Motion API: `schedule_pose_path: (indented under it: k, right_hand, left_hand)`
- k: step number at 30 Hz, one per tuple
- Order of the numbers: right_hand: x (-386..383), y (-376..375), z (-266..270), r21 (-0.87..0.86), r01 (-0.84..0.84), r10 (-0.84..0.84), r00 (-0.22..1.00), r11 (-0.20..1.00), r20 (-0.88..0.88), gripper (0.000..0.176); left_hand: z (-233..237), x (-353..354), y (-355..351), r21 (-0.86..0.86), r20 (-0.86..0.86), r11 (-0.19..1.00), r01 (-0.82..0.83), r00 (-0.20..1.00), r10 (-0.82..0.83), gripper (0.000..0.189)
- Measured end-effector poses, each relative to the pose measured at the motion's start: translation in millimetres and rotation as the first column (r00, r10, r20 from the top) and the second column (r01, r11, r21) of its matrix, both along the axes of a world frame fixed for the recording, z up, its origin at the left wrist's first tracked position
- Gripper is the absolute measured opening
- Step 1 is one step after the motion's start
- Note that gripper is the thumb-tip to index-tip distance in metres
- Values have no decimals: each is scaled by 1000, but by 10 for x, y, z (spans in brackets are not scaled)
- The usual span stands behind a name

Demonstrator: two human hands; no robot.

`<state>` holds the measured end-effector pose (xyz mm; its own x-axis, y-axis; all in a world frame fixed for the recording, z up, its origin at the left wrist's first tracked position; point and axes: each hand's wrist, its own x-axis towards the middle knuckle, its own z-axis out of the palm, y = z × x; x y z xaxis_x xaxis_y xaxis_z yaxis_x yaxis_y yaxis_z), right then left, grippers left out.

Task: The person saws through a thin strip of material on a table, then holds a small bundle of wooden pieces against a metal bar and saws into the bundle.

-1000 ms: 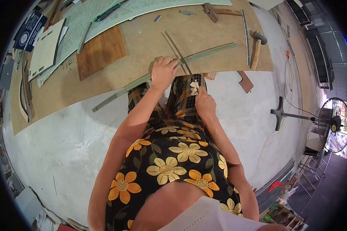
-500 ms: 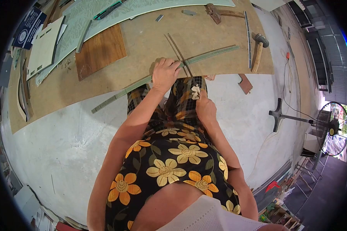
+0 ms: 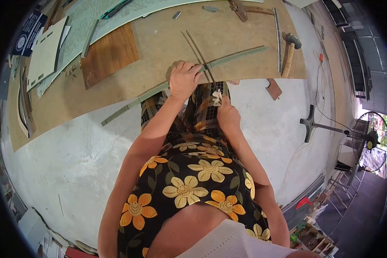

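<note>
My left hand [image 3: 184, 80] lies closed over a long narrow green strip [image 3: 241, 56], holding it down at the table's front edge. The strip's left end sticks out past the edge above the floor. In my right hand [image 3: 229, 117] is the cloth-wrapped end [image 3: 217, 98] of a thin dark blade [image 3: 201, 53]. This blade crosses over the strip just right of my left fingertips and points away over the table. Its teeth, if any, are too small to make out.
On the brown table [image 3: 167, 38] are a brown wooden board [image 3: 112, 56], a mallet [image 3: 290, 53], a hammer [image 3: 241, 10], a metal strip [image 3: 277, 41] and a white panel [image 3: 47, 53]. A broken brown piece [image 3: 273, 89] lies on the floor. A fan [image 3: 370, 142] stands at right.
The blade and my right hand have moved slightly forward, away from my body. My left hand keeps its place on the strip. The whole view has tilted a little.
</note>
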<state>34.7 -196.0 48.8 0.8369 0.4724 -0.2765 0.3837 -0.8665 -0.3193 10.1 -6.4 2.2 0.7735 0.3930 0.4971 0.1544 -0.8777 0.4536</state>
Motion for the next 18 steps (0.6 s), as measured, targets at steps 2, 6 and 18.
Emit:
schedule_pose_path:
  k: [2,6,18]
  right_hand:
    - [0,3,-18,-14,6,-6,1000,1000,-14,23]
    - [260,427,-77,60,-77,73,994,995,79,20]
    - [263,376,-93,28,-83,81,994,996,68,17]
  left_hand:
    - [37,-18,-17,-13,-22,1000,8,1000,-8,23]
    - [-1,-2,-1,-30,-6,999,11,1000,-12,23]
    - [1,-20,0,-29,0,999,32,999,-32,25]
